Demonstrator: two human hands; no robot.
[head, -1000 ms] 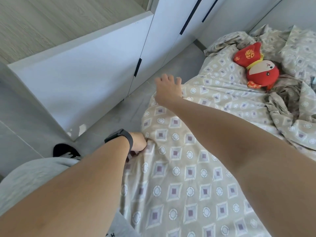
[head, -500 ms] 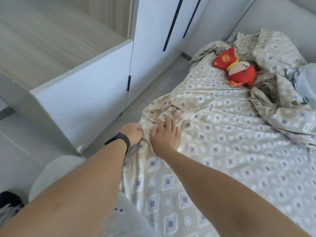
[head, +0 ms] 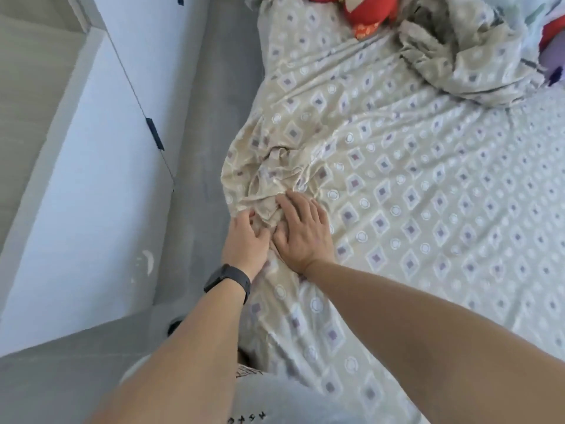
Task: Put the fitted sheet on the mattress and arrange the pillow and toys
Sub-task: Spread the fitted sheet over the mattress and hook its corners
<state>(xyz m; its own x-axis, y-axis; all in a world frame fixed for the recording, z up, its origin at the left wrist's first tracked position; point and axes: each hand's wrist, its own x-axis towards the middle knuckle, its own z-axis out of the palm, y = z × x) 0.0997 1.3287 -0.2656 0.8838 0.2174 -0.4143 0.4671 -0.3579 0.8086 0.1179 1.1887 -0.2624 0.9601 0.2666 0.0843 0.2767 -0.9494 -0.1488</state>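
Right hand (head: 301, 232) has come back from its far reach to press flat beside the left hand (head: 244, 238), which pinches bunched fitted sheet (head: 269, 175); edge likely gets tucked next

The right hand (head: 302, 232) has drawn back beside the left hand (head: 244, 240), bunching the sheet (head: 397, 179).

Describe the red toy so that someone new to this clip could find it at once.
Start at the patterned fitted sheet spread over the bed. Follow it to the far end, at the frame's top edge, where the red plush toy lies beside a crumpled heap of the same fabric. It is solid red amid beige cloth.
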